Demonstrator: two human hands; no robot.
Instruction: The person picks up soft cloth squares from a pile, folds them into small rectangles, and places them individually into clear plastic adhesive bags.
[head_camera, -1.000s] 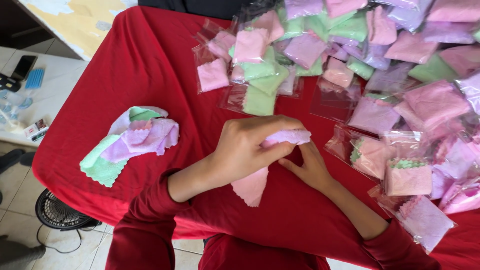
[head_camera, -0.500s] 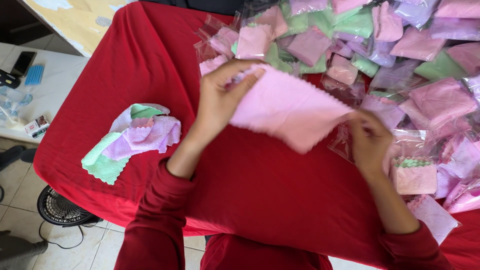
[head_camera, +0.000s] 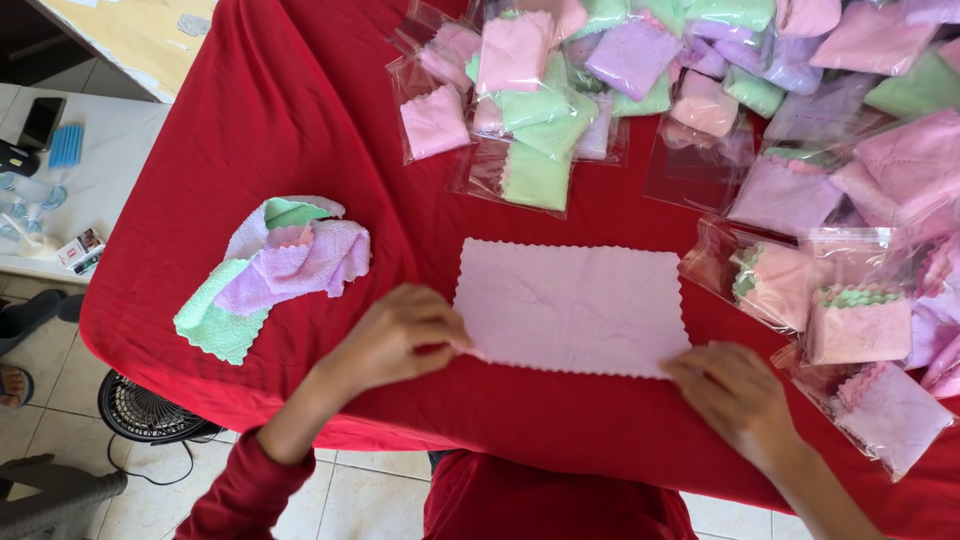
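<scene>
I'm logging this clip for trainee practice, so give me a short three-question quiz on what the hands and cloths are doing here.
1. True or false: the pink cloth lies spread flat on the red tablecloth.
2. Which corner of it does the left hand pinch? A) near left B) far right C) none
3. Fill in: the loose pile of cloths lies to the person's ____, apart from the bagged cloths.

Key: 1 true; 2 A; 3 left. The right hand holds the near right corner.
</scene>
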